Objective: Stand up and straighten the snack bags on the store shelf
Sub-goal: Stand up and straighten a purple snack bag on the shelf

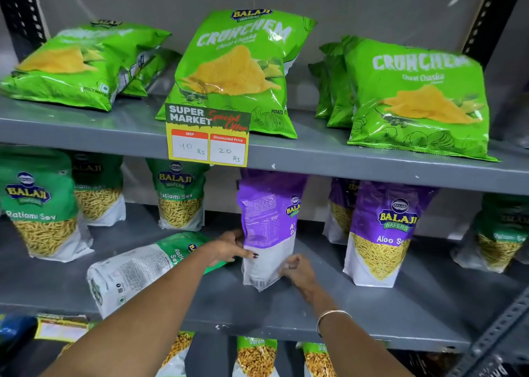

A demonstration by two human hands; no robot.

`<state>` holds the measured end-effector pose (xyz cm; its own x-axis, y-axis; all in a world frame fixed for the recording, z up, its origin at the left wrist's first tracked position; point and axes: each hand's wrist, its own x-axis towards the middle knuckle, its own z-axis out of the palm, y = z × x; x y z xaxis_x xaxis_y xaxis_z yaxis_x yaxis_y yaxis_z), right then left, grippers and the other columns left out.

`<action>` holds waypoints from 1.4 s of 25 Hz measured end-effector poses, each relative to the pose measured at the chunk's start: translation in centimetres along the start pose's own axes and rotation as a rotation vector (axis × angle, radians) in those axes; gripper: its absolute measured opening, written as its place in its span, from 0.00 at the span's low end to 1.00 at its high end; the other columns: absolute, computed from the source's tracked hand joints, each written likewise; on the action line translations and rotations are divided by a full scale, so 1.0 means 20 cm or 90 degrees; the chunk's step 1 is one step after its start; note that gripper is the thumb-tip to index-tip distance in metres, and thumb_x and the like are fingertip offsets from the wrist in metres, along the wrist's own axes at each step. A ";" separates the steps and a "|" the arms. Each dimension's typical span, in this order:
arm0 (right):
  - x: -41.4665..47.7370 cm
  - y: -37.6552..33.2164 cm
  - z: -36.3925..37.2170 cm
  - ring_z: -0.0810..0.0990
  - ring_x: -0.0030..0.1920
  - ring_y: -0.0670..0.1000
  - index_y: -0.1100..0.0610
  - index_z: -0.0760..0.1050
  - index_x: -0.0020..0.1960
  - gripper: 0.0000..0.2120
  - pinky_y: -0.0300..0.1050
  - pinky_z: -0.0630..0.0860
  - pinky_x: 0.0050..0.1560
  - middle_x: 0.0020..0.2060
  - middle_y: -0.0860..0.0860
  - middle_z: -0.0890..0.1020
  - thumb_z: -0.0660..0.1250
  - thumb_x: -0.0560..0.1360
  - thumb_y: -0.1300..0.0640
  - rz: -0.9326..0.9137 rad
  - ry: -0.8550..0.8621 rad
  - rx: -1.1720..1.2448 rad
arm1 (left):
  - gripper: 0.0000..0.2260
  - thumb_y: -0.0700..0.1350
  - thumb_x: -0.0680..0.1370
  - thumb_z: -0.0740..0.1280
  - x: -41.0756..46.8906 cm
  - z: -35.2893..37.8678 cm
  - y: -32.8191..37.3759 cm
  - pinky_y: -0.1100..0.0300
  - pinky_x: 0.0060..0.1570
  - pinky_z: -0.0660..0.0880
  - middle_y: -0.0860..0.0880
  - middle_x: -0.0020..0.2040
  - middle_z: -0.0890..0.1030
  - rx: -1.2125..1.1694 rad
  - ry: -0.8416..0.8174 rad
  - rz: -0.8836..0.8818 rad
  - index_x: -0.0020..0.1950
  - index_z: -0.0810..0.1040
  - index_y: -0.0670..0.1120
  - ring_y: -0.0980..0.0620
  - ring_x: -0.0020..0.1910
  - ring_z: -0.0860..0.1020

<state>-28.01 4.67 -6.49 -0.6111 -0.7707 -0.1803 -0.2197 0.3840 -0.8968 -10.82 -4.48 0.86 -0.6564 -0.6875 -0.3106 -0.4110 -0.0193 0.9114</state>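
Both forearms are extended from the lower edge of the view toward the middle shelf (357, 313) of a grey metal rack. Three tiers are seen: bright green Crunchem chip bags on the top shelf (86, 124), sev pouches on the middle one, more pouches partly seen below.

On the top tier, one chip bag (237, 67) is propped upright at centre, a pile (80, 61) is lying flat to the left, and a leaning group (415, 96) is stood to the right. A yellow price tag (207, 136) is fixed to the shelf edge.

On the middle tier, green Ratlami Sev pouches (40, 205) are stood at left, and a purple Aloo Sev pouch (380, 233) is upright at right. One green pouch (134, 270) is lying on its side near the front edge, just beside the left forearm.

A purple pouch (267, 227) is held upright at centre, back panel turned outward, its base on the shelf. The left hand (229, 247) is closed on its left edge, thumb across the front. The right hand (297, 270) is curled around its lower right corner, fingers gripping. A thin bangle (332, 316) is worn on the right wrist.
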 end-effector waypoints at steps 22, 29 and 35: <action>0.00 -0.01 -0.10 0.73 0.64 0.61 0.66 0.64 0.67 0.37 0.55 0.70 0.67 0.63 0.65 0.75 0.76 0.62 0.72 -0.150 -0.101 -0.013 | 0.44 0.37 0.69 0.74 0.15 0.05 -0.02 0.53 0.71 0.61 0.42 0.77 0.60 -0.030 0.163 0.010 0.77 0.51 0.42 0.45 0.75 0.60; 0.04 -0.04 -0.23 0.74 0.55 0.53 0.69 0.66 0.67 0.30 0.51 0.74 0.60 0.63 0.66 0.76 0.70 0.66 0.77 -0.134 -0.131 0.034 | 0.45 0.35 0.66 0.76 0.21 0.11 0.00 0.47 0.72 0.65 0.36 0.72 0.67 -0.044 0.180 -0.006 0.76 0.53 0.40 0.41 0.70 0.68; 0.01 -0.09 -0.26 0.77 0.57 0.56 0.70 0.66 0.67 0.28 0.39 0.79 0.51 0.63 0.66 0.76 0.66 0.69 0.78 -0.146 -0.294 0.160 | 0.38 0.49 0.63 0.78 0.17 0.19 -0.01 0.51 0.67 0.68 0.39 0.67 0.69 0.116 0.368 -0.033 0.67 0.64 0.42 0.40 0.68 0.68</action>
<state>-31.60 6.45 -2.77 -0.1606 -0.9840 -0.0772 -0.0855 0.0918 -0.9921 -15.43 -4.13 -1.43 -0.2045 -0.9727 -0.1100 -0.5688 0.0266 0.8220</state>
